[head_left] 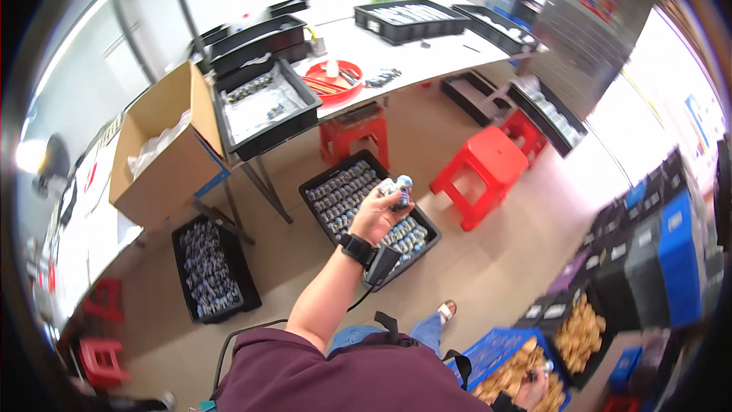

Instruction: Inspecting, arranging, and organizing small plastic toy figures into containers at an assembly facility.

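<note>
My left hand (pixel 375 212), with a black band on its wrist, is raised in front of me and closed on a few small blue-and-white parts (pixel 398 189). It hovers over a black floor tray (pixel 313 185) filled with several rows of similar parts. My right hand (pixel 532 387) is low at the bottom edge, over a blue crate (pixel 488 345) of tan pieces. A small pale item shows at its fingertips, but the grip is too small to make out. A second black tray (pixel 181 230) of parts lies on the floor to the left.
A white table (pixel 427 57) holds black trays, a red bowl (pixel 334 80) and an open cardboard box (pixel 164 156). Red stools (pixel 488 172) stand on the tan floor. Stacks of black and blue crates (pixel 656 252) line the right side.
</note>
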Demonstrator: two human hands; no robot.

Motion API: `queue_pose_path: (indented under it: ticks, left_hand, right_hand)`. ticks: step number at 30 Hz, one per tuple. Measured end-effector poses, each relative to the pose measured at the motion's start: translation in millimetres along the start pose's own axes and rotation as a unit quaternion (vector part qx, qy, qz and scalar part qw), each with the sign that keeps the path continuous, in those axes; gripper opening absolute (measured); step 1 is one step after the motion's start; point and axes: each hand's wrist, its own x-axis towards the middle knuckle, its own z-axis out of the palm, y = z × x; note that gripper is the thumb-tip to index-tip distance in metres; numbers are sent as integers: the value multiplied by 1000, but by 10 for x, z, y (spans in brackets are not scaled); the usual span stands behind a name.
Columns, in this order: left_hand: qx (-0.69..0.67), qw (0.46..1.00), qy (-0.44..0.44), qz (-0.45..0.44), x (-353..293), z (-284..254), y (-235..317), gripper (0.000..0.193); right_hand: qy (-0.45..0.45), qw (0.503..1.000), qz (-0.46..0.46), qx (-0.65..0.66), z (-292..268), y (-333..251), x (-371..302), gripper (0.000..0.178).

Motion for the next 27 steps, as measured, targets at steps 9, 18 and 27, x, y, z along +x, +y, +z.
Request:
queue_pose_path:
  ticks: [9, 18, 27]
  left_hand:
    - [-28, 979, 161, 123, 927, 298, -603, 26]
    - [-10, 918, 310, 245, 1672, 165, -547, 39]
    - [-10, 912, 302, 276, 3742, 199, 97, 23]
  right_hand:
    - [-300, 849, -293, -323, 1502, -965, 2964, 24]
    - [-353, 930, 21, -99, 4512, -1349, 3613, 27]
    - [-375, 907, 49, -187, 5873, -1460, 4508, 23]
